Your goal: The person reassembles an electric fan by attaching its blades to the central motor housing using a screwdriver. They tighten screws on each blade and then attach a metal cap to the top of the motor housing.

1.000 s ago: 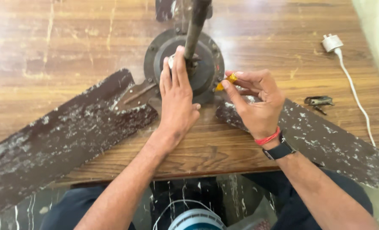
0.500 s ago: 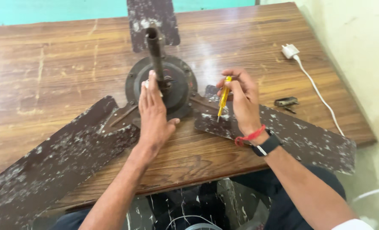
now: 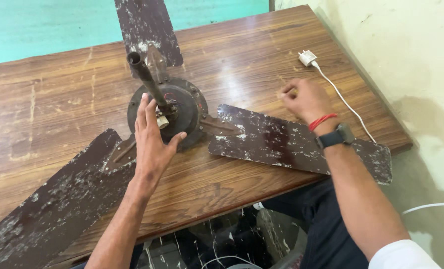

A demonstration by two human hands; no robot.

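Fingers (image 3: 147, 107) stay on motor (image 3: 182, 112), screwdriver gone

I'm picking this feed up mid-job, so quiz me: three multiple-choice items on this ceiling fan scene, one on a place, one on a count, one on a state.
1. Where does the left hand rest?
A. on the fan motor housing
B. on the white charger
C. on the table edge

2. How many fan blades show?
A. one
B. three
C. five

3. How does the fan's down rod stand?
A. lying flat on the table
B. detached, held in the right hand
C. sticking up from the motor housing

Answers:
1 A, its fingers lie on the dark round housing.
2 B, three speckled brown blades spread from the housing.
3 C, the rod rises tilted from the housing's centre.
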